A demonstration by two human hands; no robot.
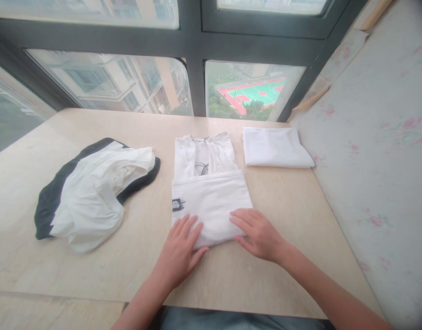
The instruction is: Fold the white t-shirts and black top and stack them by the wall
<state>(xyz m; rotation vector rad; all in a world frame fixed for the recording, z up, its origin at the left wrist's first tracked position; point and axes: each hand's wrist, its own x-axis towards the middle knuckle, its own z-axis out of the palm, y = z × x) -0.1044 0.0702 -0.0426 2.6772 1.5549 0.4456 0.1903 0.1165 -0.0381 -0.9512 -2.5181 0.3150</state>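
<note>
A white T-shirt (213, 195) lies in front of me, its sides turned in and its lower part folded up over the middle. Its collar points toward the window, and part of a dark print shows below the neck. A small black patch sits at the left edge of the folded part. My left hand (180, 250) rests flat on the near left corner of the shirt, fingers stretched out. On the near right side, my right hand (257, 231) lies with its fingers extended over the cloth. Neither hand grips the fabric.
A loose pile of a white garment (94, 192) and a black garment (51, 208) lies to the left. At the back right is a folded white cloth (276, 146). The window frame (197, 82) bounds the far side; a flowered wall (376, 174) stands at the right.
</note>
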